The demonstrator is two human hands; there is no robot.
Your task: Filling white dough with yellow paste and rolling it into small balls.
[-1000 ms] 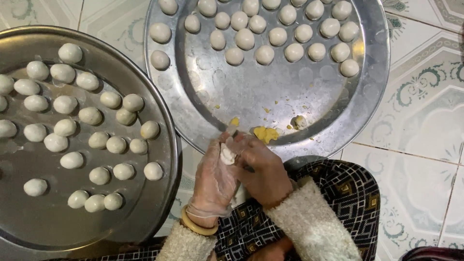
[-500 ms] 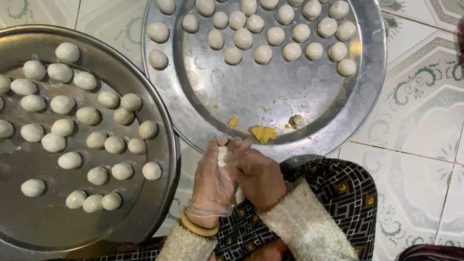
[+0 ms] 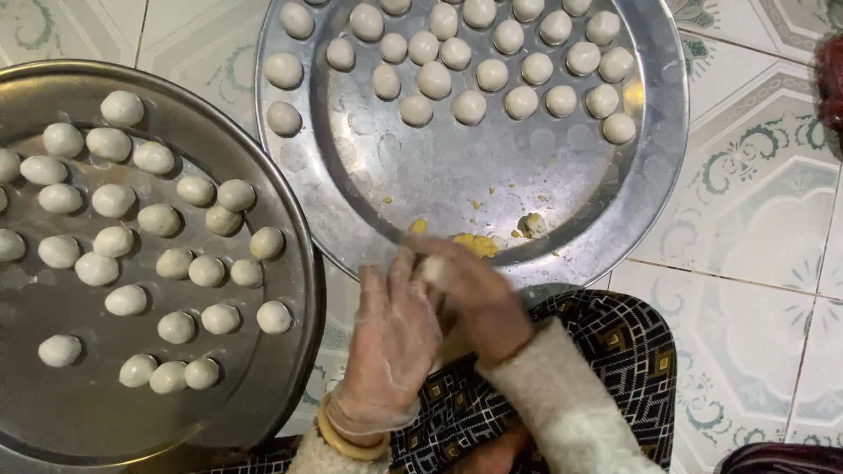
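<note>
Dough was the material in hand: a small pale dough piece [image 3: 436,268] sat pressed between the two hands at lower centre of the frame, mostly hidden and blurred, so its exact shape could not be told. The left hand [image 3: 392,342], in a thin clear glove with a yellow bangle [image 3: 351,439] at the wrist, cupped it from the left with fingers curled upward. The right hand [image 3: 479,303], bare and in a fuzzy cream sleeve [image 3: 562,404], closed over it from the right and above. Both hands were clasped around that one lump, neither slack nor open.

Judging by the finished balls, the piece looked light, soft and easily dented, probably a little tacky; it would be best held in the cupped palms with gentle, even pressure, not pinched at the fingertips, which would likely mark or tear it.

The lump lay just below the near rim of the round steel tray [image 3: 667,132] in the upper centre, where rows of white dough balls [image 3: 470,106] filled the far half and yellow crumbs [image 3: 479,244] lay near the closer edge, just above the hands. A second, darker tray [image 3: 299,290] at the left carried more balls [image 3: 176,262], well apart from the hands. A patterned dark garment [image 3: 615,351] showed beneath the forearms, and a tiled floor [image 3: 755,228] spread at the right.
</note>
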